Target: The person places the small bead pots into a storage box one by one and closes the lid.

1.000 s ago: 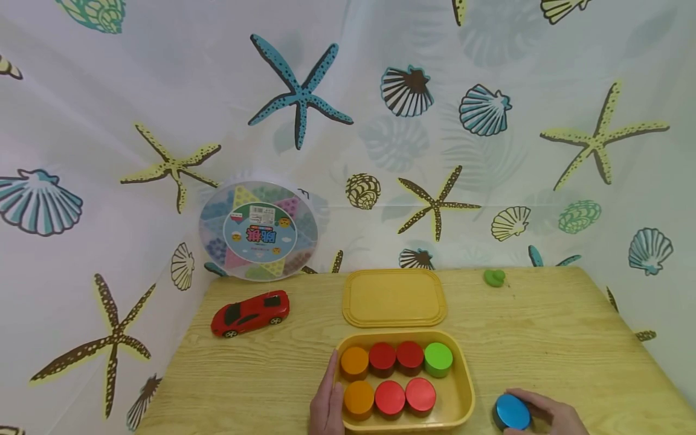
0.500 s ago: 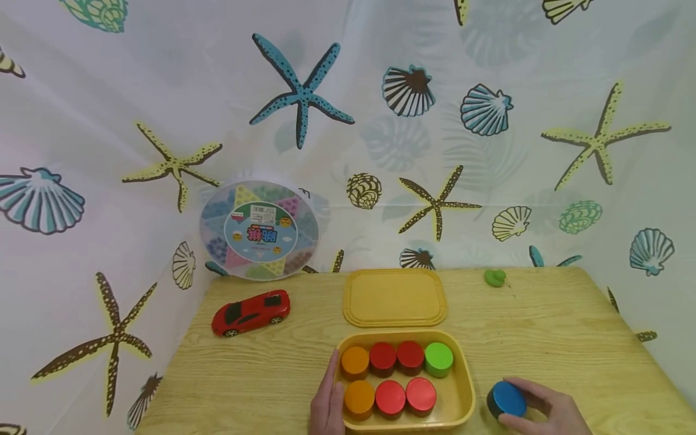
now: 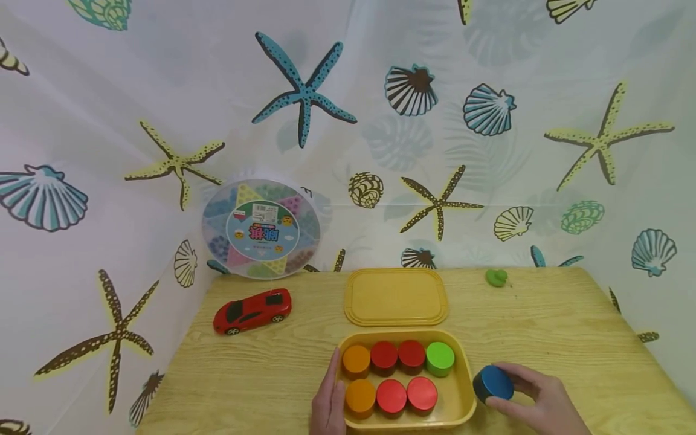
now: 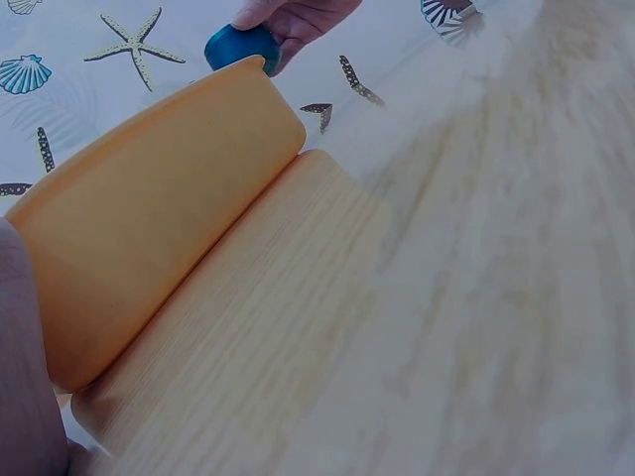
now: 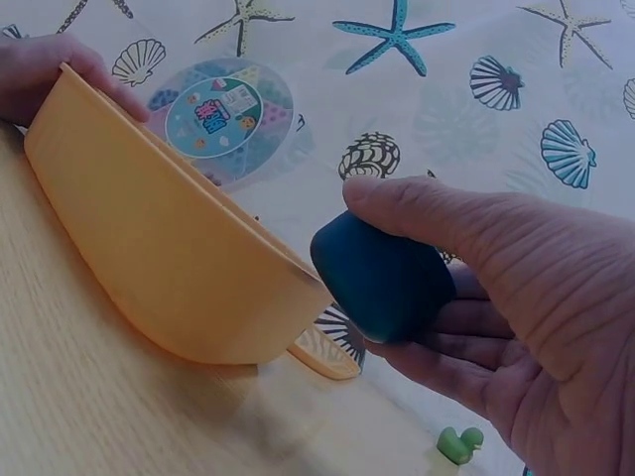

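My right hand (image 3: pixel 535 396) pinches a blue cylinder (image 3: pixel 493 383) between thumb and fingers. It holds this piece tilted, just right of a yellow plastic box (image 3: pixel 462 417). In the right wrist view the blue cylinder (image 5: pixel 377 278) is clear of the table, level with the box's rim. Against the box's left side lies my left hand (image 3: pixel 328 402), fingers straight along the wall. Two rows of round pieces stand in the box: two orange cylinders (image 3: pixel 361 397), several red cylinders (image 3: pixel 422 393) and a green cylinder (image 3: pixel 440 357) at the back right corner.
Behind the box lies a flat yellow lid (image 3: pixel 396 297). A red toy car (image 3: pixel 252 311) sits at the left, near a round board-game case (image 3: pixel 262 229) leaning on the patterned curtain (image 3: pixel 348 133). A green toy duck (image 3: pixel 496 278) is at the back right of the wooden table (image 3: pixel 571 326).
My right hand has brought the blue cylinder up and leftward, closer to the box's right edge, tilting it. The left hand and the box stay where they were.
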Motion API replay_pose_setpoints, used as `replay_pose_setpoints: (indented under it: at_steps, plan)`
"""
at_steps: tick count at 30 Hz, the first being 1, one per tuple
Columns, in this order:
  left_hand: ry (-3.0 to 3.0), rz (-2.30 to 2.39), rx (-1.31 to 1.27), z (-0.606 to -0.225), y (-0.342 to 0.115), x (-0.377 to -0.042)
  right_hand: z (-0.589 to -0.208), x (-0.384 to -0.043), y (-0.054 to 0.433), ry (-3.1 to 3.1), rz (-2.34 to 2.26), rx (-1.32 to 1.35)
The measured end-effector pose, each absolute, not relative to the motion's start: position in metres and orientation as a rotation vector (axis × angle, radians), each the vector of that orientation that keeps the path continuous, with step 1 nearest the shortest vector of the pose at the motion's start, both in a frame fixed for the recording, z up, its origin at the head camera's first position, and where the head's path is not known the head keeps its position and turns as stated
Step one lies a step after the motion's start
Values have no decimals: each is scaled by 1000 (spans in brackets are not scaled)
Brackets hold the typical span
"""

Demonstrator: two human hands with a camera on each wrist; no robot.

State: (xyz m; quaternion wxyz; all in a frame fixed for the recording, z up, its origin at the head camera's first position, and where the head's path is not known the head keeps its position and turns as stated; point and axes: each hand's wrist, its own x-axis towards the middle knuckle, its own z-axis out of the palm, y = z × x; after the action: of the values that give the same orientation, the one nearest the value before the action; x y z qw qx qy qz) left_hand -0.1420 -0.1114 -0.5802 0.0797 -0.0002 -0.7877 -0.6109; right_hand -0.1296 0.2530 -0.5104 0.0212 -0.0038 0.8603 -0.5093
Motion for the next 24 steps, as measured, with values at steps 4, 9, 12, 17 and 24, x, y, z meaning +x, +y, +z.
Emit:
replay_pose_setpoints:
  at_steps: [4, 9, 12, 17, 24]
  plan:
    - [-2349, -1831, -1, -581, -112, -142, -508, -133, 247, 2668, -1614, -86]
    - [-2363, -1838, 6, -580, -112, -143, -506, -137, 240, 2614, -1601, -230]
    - [-2369, -1835, 9, -580, -112, -143, -507, -138, 236, 2634, -1565, -375]
    - [-2380, -1826, 10, -579, -112, -143, -508, -140, 228, 2683, -1573, -558]
    - [-2364, -1816, -9, -580, -112, -143, -510, -147, 220, 2686, -1478, -680]
